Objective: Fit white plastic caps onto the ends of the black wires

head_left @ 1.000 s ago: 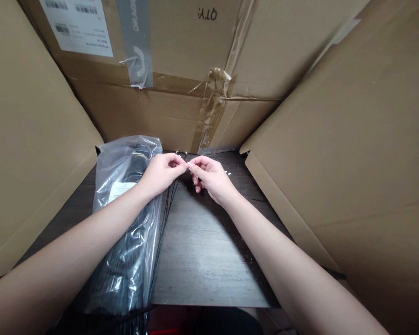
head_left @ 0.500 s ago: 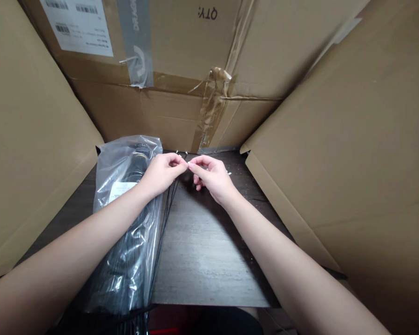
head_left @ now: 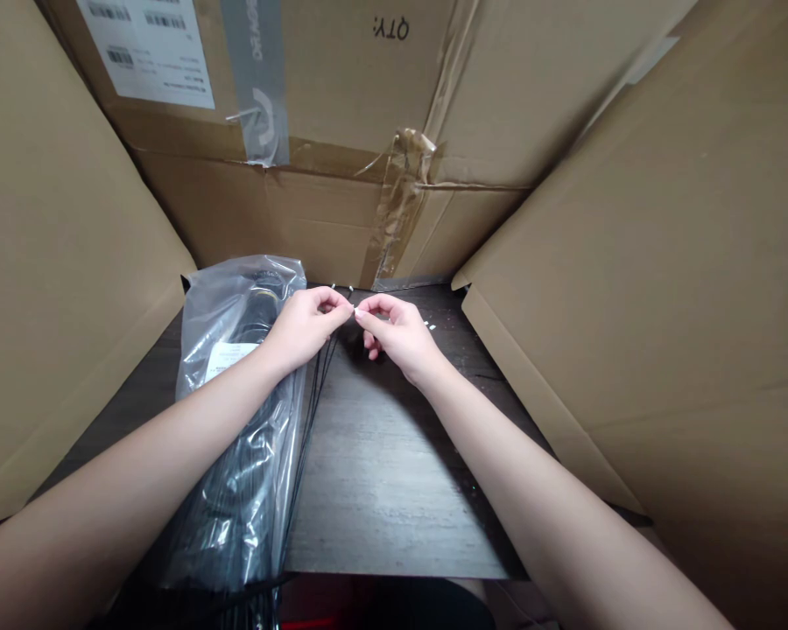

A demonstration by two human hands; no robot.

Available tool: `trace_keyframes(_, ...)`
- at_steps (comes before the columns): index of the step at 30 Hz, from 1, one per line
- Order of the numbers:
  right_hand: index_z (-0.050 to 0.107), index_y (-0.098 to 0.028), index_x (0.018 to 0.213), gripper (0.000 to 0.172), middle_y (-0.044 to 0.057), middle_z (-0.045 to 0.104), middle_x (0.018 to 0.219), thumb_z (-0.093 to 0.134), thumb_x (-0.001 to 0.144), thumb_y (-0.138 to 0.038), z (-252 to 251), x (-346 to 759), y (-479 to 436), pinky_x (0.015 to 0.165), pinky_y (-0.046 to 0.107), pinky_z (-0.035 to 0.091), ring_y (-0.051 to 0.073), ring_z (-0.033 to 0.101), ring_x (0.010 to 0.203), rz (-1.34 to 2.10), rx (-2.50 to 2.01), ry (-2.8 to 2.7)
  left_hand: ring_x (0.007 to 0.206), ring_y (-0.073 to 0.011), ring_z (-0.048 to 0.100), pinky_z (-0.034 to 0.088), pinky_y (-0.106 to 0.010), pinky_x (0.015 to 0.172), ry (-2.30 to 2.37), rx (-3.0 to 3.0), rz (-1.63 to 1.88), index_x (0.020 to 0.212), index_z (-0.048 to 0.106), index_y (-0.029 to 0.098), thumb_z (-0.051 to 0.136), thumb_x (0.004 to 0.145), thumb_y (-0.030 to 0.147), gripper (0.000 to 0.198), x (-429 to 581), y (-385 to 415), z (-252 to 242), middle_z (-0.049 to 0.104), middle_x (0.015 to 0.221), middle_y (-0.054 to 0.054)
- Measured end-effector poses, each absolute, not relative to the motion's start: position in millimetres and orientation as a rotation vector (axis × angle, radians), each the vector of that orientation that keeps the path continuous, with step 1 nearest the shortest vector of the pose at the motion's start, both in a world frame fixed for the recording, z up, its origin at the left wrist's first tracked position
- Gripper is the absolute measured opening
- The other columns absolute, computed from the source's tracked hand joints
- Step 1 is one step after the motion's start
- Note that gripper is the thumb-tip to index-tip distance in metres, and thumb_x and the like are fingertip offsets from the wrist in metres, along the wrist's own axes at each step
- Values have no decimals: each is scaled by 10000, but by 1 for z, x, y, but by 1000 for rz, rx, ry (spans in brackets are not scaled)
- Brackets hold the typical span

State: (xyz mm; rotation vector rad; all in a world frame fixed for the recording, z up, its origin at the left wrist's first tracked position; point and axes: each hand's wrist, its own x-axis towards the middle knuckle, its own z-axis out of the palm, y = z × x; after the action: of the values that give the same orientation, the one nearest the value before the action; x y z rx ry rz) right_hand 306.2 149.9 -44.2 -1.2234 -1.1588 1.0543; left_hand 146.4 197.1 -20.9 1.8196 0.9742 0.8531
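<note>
My left hand (head_left: 306,324) is closed in a pinch, with thumb and forefinger pressed together. What it grips is too small to make out. Fingertip to fingertip with it, my right hand (head_left: 397,332) pinches a small white piece (head_left: 356,310) between thumb and forefinger; its other fingers are curled below. Thin black cables (head_left: 313,402) run along the table beneath my left hand. Two white cable tips (head_left: 351,289) stick out just beyond the hands. Under my left forearm lies a clear plastic bag (head_left: 236,490) full of black cables, with a white label (head_left: 227,357).
The dark wooden table (head_left: 381,472) carries a few tiny white bits (head_left: 432,327) right of my right hand. A large taped cardboard box (head_left: 328,87) stands at the back. Cardboard panels rise at the left (head_left: 52,245) and right (head_left: 663,289).
Both hands stay nearly in place, fingertips still together, with only a slight shift of the fingers. The white bits beside my right hand show a little more.
</note>
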Motion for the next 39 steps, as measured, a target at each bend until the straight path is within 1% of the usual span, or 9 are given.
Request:
trace_keyframes(7,630,-177,790,430,-57,536,567,847,659,-525,-46,307,151,357,186,454,75,490,436,1099,-1230,-1136,611,-143,540,430,-287,615,977,1772,864,733,663,174,670,774,396,226,148,195,-18,639,674,-2)
trace_keyframes(11,640,-173,777,428,-36,570,629,860,648,-518,-45,307,151,368,179,459,70,508,464,1128,-1216,-1077,647,-152,560,442,-289,646,980,1797,863,729,669,174,667,778,389,220,148,195,-18,647,675,-4)
trace_keyframes(14,643,-167,778,442,-22,598,679,873,627,-513,-44,307,151,359,175,450,63,511,468,1146,-1198,-1042,625,-140,539,428,-279,624,978,1806,870,737,663,173,659,791,400,233,148,196,-19,642,673,-1)
trace_keyframes(20,651,-165,776,457,-20,605,678,867,635,-542,-44,306,150,362,177,456,64,514,469,1142,-1193,-1056,576,-131,498,390,-281,583,963,1833,854,759,650,172,645,791,419,249,147,196,-19,631,672,0)
trace_keyframes(27,654,-167,784,478,-45,550,577,871,625,-562,-45,306,150,370,180,454,74,494,460,1132,-1213,-1079,579,-131,499,389,-285,585,972,1828,885,759,647,171,653,788,420,251,147,197,-22,618,673,2)
trace_keyframes(32,647,-168,774,486,-46,560,592,879,601,-558,-43,306,150,370,177,446,71,495,465,1139,-1215,-1070,586,-123,498,386,-270,577,952,1836,869,769,650,165,643,804,418,256,146,197,-22,617,680,4)
trace_keyframes(39,638,-173,770,472,-61,525,536,865,610,-554,-43,305,149,372,183,447,76,482,445,1122,-1233,-1097,599,-124,489,377,-263,567,926,1845,858,785,652,161,639,811,418,259,146,198,-23,613,697,-3)
